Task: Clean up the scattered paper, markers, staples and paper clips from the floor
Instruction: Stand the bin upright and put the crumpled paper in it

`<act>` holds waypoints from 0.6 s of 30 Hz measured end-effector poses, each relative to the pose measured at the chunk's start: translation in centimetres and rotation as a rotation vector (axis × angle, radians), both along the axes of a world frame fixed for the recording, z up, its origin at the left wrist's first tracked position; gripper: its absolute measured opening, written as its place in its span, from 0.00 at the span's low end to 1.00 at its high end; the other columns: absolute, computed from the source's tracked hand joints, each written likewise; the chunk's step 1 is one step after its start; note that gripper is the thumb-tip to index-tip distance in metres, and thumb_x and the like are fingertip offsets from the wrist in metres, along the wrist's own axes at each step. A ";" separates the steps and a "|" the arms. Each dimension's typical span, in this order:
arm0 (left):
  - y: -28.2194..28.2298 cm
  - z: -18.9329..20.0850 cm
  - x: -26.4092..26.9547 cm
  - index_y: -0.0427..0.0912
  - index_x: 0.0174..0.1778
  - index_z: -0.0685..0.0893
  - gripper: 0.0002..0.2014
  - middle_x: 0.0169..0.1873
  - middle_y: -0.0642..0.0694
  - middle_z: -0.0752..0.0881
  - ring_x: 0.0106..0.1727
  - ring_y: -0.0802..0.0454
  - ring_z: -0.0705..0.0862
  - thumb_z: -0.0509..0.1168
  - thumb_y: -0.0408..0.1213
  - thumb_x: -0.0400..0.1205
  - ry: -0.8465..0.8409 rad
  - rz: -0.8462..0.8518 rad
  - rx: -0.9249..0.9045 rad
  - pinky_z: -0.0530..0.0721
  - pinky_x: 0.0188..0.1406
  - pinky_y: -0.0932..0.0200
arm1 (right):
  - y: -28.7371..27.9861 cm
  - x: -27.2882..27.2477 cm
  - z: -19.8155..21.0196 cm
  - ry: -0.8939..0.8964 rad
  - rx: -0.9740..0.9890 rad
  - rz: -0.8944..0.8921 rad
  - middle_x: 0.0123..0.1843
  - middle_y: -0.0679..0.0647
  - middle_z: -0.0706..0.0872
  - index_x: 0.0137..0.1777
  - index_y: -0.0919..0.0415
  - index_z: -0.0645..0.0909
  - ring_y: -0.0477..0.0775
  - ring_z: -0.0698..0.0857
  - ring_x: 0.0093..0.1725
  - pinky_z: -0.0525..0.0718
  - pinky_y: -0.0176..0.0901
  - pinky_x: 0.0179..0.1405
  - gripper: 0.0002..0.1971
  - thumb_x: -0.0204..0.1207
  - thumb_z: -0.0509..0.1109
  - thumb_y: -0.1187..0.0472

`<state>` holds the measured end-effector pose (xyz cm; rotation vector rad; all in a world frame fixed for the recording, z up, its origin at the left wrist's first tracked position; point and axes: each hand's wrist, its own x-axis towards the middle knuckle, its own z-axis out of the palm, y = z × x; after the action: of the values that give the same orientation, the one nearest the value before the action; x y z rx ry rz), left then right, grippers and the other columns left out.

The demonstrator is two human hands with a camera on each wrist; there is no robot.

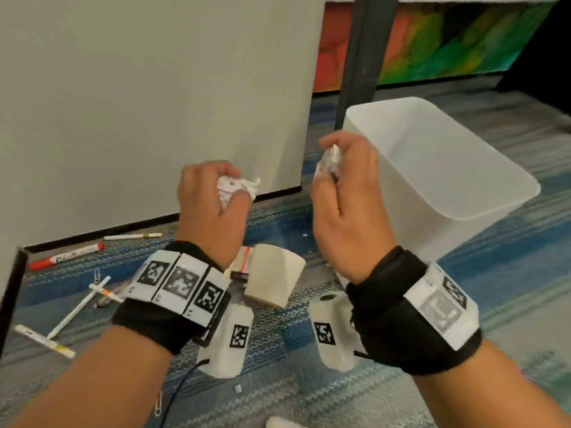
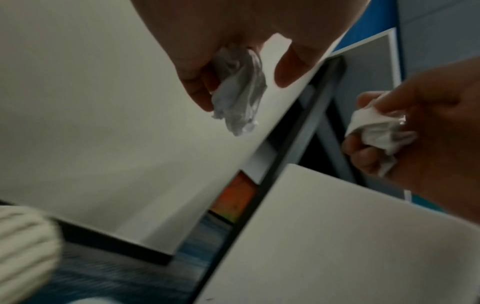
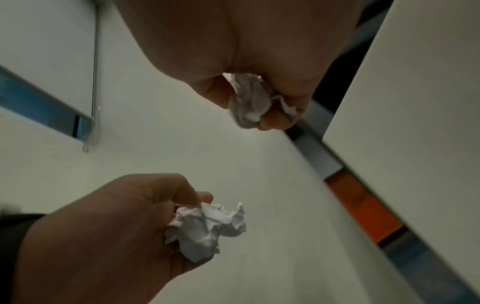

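Nearest me on the carpet (image 1: pixel 278 393) lay white pens (image 1: pixel 77 310) and a red marker (image 1: pixel 66 256), above them my left hand (image 1: pixel 213 205) gripped one crumpled paper ball (image 1: pixel 236 188) and my right hand (image 1: pixel 349 208) clutched another paper wad (image 1: pixel 330 162), beside the white bin (image 1: pixel 463 193) beyond.

Two crumpled white paper wads (image 1: pixel 236 188) (image 1: pixel 330 163) — red-capped marker (image 1: pixel 66 256), pens, perhaps clips, on carpet.
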<state>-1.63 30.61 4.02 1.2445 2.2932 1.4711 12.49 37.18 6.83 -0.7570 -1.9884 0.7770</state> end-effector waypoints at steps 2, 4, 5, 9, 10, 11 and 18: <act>2.2 1.7 2.6 0.42 0.60 0.73 0.21 0.59 0.44 0.66 0.64 0.41 0.71 0.58 0.32 0.69 0.027 -0.069 0.064 0.73 0.64 0.54 | 1.5 2.2 1.3 0.017 0.112 -0.112 0.56 0.57 0.71 0.64 0.63 0.70 0.36 0.68 0.52 0.65 0.19 0.54 0.15 0.78 0.56 0.69; 4.3 3.3 4.8 0.39 0.64 0.70 0.23 0.62 0.41 0.64 0.66 0.45 0.69 0.58 0.25 0.73 0.034 -0.145 0.115 0.70 0.65 0.62 | 2.7 4.4 2.3 0.042 0.195 -0.201 0.57 0.55 0.70 0.66 0.66 0.69 0.49 0.71 0.56 0.68 0.25 0.57 0.15 0.79 0.56 0.70; 5.2 4.0 5.7 0.38 0.66 0.69 0.23 0.62 0.42 0.64 0.65 0.49 0.70 0.59 0.23 0.74 0.038 -0.200 0.157 0.70 0.65 0.66 | 3.3 5.4 2.8 0.062 0.229 -0.231 0.58 0.54 0.69 0.67 0.67 0.67 0.53 0.72 0.57 0.70 0.31 0.59 0.16 0.79 0.56 0.71; 8.4 5.7 8.3 0.39 0.67 0.71 0.23 0.59 0.46 0.64 0.63 0.53 0.73 0.66 0.31 0.76 0.077 -0.445 0.353 0.76 0.64 0.69 | 5.3 8.5 3.4 0.084 0.326 -0.366 0.63 0.56 0.65 0.72 0.72 0.61 0.43 0.71 0.57 0.69 0.29 0.63 0.22 0.78 0.56 0.73; 9.1 5.8 8.7 0.40 0.68 0.71 0.24 0.60 0.47 0.65 0.63 0.53 0.74 0.68 0.33 0.76 0.075 -0.490 0.362 0.77 0.63 0.67 | 5.9 9.1 3.2 0.060 0.316 -0.394 0.64 0.56 0.65 0.72 0.72 0.60 0.40 0.70 0.57 0.66 0.24 0.63 0.23 0.78 0.56 0.73; 9.7 5.7 9.2 0.41 0.69 0.71 0.25 0.61 0.48 0.66 0.64 0.54 0.73 0.69 0.35 0.76 0.076 -0.532 0.342 0.77 0.64 0.66 | 6.4 9.5 3.0 0.021 0.272 -0.406 0.65 0.55 0.65 0.74 0.70 0.59 0.39 0.69 0.56 0.64 0.22 0.62 0.23 0.79 0.57 0.71; 11.3 4.1 11.3 0.67 0.72 0.61 0.22 0.68 0.63 0.76 0.68 0.53 0.77 0.52 0.58 0.81 0.125 -0.602 0.019 0.64 0.74 0.32 | 7.1 11.7 2.4 -0.164 -0.039 -0.418 0.63 0.47 0.81 0.68 0.51 0.75 0.50 0.77 0.65 0.75 0.55 0.67 0.16 0.83 0.55 0.53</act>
<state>9.63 41.91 8.15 1.8586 1.7236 1.2174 24.18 44.32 9.20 -1.2428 -1.8676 0.5180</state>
